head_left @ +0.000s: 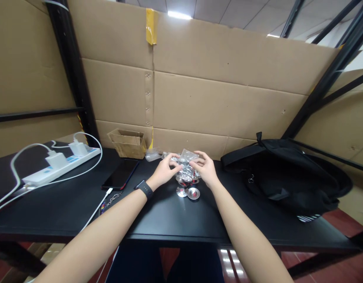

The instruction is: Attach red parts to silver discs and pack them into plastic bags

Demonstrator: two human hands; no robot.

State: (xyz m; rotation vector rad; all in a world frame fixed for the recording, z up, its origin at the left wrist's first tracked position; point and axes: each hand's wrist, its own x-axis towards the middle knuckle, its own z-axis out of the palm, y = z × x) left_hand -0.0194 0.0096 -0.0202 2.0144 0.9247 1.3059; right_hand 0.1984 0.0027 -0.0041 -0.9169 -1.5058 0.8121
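The left hand (163, 171) and the right hand (208, 171) stand apart from each other, one on either side of a crumpled clear plastic bag (186, 169) with shiny silver contents. Thumbs and curled fingers reach onto the film from both sides; whether either pinch is closed on it, I cannot tell. The bag is towards the back edge of the black smooth-topped table (178, 222). Just below it, on the front-edge side, lie small round silver metal dishes with red in them (193, 193), two side by side and others partly hidden under the film.

Working the film well probably means small, even pulls with both hands, kept low, since a sharp tug could scatter pieces that look likely to slide on so smooth a top. Spreading the film flat should show any piece caught in a fold.

Left of the hands, near the back edge, are another clear plastic wrapper (153, 155) and an open brown cardboard box (127, 149). A dark flat phone (121, 175) and a white power strip (63, 167) lie farther left; a black fabric backpack (287, 173) fills the right end.
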